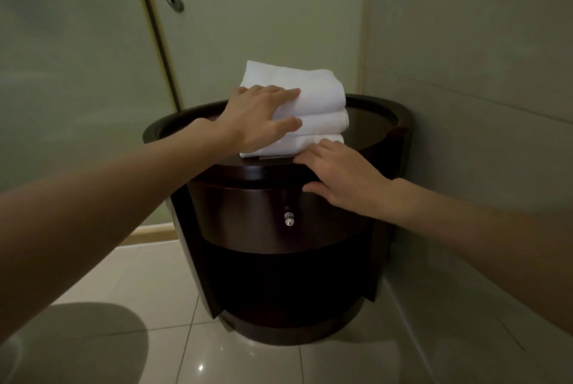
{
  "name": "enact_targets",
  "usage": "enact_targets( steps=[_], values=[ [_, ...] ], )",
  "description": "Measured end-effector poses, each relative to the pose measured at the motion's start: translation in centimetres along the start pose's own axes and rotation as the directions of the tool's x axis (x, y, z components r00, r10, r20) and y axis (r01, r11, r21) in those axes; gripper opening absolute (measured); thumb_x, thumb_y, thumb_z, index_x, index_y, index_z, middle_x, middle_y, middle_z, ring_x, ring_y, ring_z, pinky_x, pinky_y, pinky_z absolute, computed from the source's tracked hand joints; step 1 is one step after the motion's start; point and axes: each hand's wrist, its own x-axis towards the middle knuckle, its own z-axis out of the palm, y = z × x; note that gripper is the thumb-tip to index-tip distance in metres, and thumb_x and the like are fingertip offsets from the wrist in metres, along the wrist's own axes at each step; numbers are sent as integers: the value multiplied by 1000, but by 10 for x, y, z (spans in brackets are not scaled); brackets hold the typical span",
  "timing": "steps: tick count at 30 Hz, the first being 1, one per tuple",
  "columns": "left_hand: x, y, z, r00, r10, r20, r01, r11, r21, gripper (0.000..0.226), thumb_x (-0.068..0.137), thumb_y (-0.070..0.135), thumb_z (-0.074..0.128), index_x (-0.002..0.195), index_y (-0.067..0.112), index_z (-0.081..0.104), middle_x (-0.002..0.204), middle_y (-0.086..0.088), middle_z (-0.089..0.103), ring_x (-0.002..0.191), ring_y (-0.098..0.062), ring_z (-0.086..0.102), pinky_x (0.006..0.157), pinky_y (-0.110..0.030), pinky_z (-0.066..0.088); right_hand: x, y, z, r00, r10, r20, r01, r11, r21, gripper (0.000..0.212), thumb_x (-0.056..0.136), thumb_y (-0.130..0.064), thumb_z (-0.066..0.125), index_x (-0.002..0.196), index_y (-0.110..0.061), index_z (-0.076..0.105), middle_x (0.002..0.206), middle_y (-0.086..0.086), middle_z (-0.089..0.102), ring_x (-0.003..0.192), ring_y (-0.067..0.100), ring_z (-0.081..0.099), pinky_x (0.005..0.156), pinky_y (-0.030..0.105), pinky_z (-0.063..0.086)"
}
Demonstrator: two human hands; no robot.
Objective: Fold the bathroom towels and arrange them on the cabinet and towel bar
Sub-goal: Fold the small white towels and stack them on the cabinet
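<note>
Towels lie stacked under the left grip, fingers flat; the right grip, also flat, touches the lowest one. An uneven push could skew the stack.

Bathroom corner: a round, dark wooden cabinet stands on the pale, glossy tiled floor, its curved drawer front fitted with a small metal knob. A stack of folded white towels, three layers showing, sits on the cabinet's top, reaching its front edge, left of centre. The lowest layer lies directly on the dark surface. A raised rim curves round the back and right of the top.
</note>
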Motion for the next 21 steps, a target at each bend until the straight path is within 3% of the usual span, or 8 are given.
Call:
enact_targets(
  steps=[10,17,21],
  values=[
    [-3,2,3,999,-4,-49,4,1000,10,86,68,66,24,144,28,37,146,-1,44,131,-24,39,104,-38,24,2,-13,12,989,44,-141,-56,995,-83,41,66,-11,82,102,-5,63,95,14,61,84,31,56,67,42,47],
    [-6,0,6,998,16,-65,-16,1000,3,93,64,69,19,145,27,35,148,-1,41,134,-24,36,105,-39,24,4,-32,17,978,128,-163,-160,966,-204,54,38,1,79,88,-4,59,84,15,58,73,30,54,62,36,42],
    [-9,-6,8,998,55,-1,-55,997,61,93,68,68,29,150,25,21,154,-3,30,140,-25,26,110,-44,19,2,-30,11,987,118,-106,-138,970,-202,49,51,-6,78,95,-6,59,89,14,58,78,30,54,65,38,44]
  ],
)
